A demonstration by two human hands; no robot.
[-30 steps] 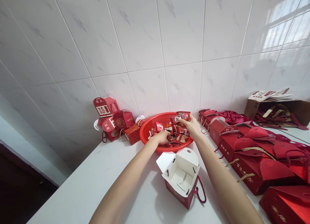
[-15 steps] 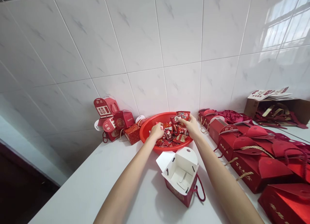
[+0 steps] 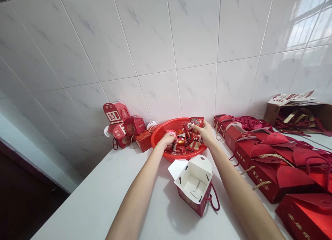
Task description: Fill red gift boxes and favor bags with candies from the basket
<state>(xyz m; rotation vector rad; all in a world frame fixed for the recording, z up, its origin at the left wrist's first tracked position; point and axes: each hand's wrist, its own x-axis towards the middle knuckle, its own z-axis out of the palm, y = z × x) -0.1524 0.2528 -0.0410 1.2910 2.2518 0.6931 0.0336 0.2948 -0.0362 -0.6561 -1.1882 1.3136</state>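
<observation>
The left hand having shifted leftward, one open, white-lined box is sitting on one white table before one red basket of many glossy packets, where that hand's grip is hiding and the right hand is pinching at least one red packet, below marbled wall tiles.

Red basket: perforated, upright
Loose packets: shiny red, jumbled inside
Held packet: red, printed, pinched in right hand over the basket's far right side
Open box: upright before the basket, flaps spread, white interior showing
</observation>
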